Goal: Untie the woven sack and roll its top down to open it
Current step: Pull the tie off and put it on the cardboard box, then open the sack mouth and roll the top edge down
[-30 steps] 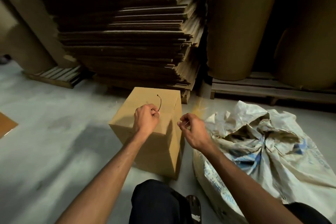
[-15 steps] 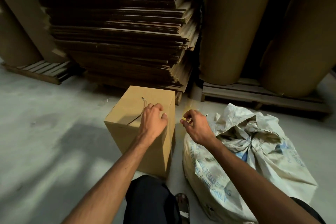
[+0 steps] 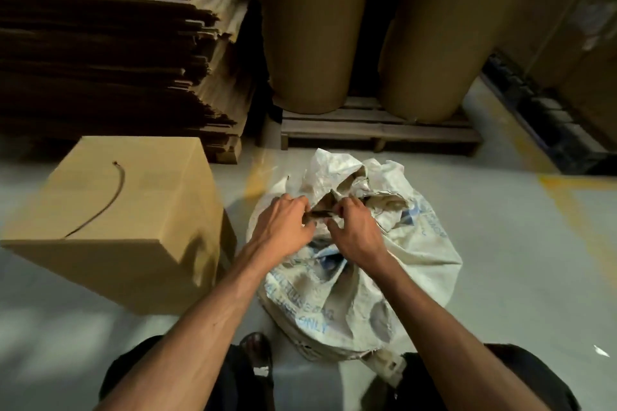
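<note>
Sack mouth gathered, tie off, roll-down not begun

Woven sack (image 3: 364, 280) sits on the concrete floor (image 3: 521, 260), white with blue print, full and slumped, directly in front of the person's knees. Its top is loose and crumpled, no cord visible round the neck. A dark cord (image 3: 110, 200) lies on top of the cardboard box (image 3: 110, 220) just left of the sack (likely the tie, though that is a guess from its look and place). So the untying part reads as done.

Both hands are on the sack's crumpled mouth, close together. Left hand (image 3: 282, 227): fingers curled, pinching a fold of the fabric at the mouth's near-left edge. Right hand (image 3: 355, 230): fingers likewise bent into the folds, gripping the cloth just beside the left. Between them a small dark opening shows.

What is left, by my judgement: spread the mouth wide, then turn the rim outward and roll it down the sides. No rolled cuff shows anywhere on the sack yet.

Outward from the sack: behind it, a wooden pallet (image 3: 377, 133) carrying two big brown paper rolls (image 3: 310, 27). Behind the box and left of the pallet, a tall stack of flattened cardboard sheets (image 3: 100, 43). Yellow floor marking runs to the sack's right.
</note>
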Available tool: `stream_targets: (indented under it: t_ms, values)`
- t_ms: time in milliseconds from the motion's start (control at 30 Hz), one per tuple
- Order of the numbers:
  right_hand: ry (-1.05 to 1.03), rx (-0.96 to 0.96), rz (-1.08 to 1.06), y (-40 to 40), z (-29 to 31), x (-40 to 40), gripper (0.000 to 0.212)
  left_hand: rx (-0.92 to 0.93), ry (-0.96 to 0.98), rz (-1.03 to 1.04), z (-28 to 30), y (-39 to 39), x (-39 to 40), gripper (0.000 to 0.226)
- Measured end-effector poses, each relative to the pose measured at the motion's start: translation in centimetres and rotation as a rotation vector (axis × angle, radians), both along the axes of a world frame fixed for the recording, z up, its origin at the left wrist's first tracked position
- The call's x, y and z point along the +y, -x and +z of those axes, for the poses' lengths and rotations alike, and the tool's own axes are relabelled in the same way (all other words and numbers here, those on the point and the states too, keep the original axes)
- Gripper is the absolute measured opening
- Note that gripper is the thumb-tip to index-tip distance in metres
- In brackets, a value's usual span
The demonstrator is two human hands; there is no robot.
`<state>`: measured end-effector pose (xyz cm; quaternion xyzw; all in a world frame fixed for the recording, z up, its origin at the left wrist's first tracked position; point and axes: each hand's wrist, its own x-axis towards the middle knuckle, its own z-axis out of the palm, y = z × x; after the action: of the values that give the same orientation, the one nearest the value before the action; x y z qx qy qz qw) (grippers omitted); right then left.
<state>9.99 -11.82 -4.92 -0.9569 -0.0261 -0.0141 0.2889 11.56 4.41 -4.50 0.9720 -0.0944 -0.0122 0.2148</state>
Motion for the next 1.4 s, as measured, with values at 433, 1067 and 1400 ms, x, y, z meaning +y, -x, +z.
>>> stream_targets:
  t_ms: [433,1067,1400]
  values:
    - [0.337,0.287,0.055,-5.9,-2.8,-4.7,0.069,0.296,-0.043,-0.157,-4.4,-5.2,-5.1,0.032]
    - [0.139,0.541,-0.039,-10.1,-3.6,-9.3,0.038,0.713,0.734,0.404,-6.9,-10.3,-11.0,0.014]
    - [-0.895,0.616,-0.638,-10.0,-4.2,-9.5,0.056,0.640,0.824,0.460,-6.2,-9.6,-11.1,0.019]
